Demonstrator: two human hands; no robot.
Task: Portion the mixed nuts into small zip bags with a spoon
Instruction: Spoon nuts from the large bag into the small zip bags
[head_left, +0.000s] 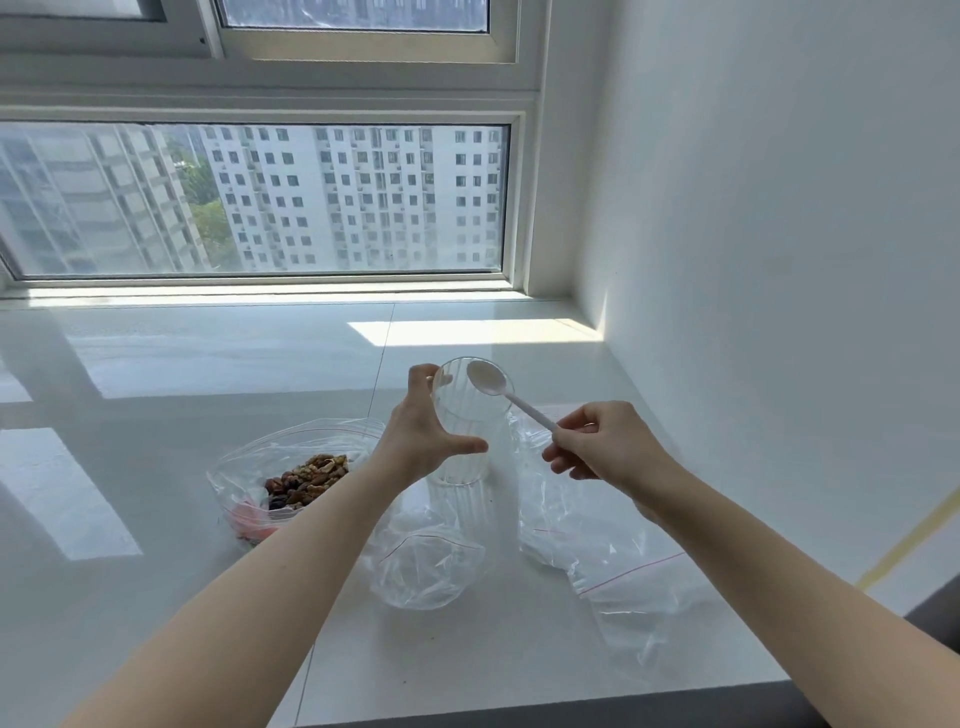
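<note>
— Where are the mixed nuts (310, 479) placed, relative to the hands?

— They are held in a large open zip bag (270, 467) on the white counter (156, 597), down and to the left of the left hand (422, 434). That hand is the nearer one, but it is occupied: its thumb and fingers are wrapped around a clear ribbed glass (467, 421), which is held tilted above the counter.

— And the spoon (506, 395)?

— It is pinched by the handle end in the right hand (597, 449), fingers closed on it. Its long axis is run up and to the left, so the empty bowl is seen over the mouth of the glass, pointed away from the nuts.

— What is the coming move likely turned on, then?

— The spoon would probably have to be carried leftward, across the glass and the left forearm, and tipped down into the large bag. That crossing is judged awkward while the glass is kept raised.

— And the small bags?

— One small zip bag (423, 569) is laid open below the glass; another empty bag (613, 561) is spread under the right wrist. No nuts are seen in either.
</note>
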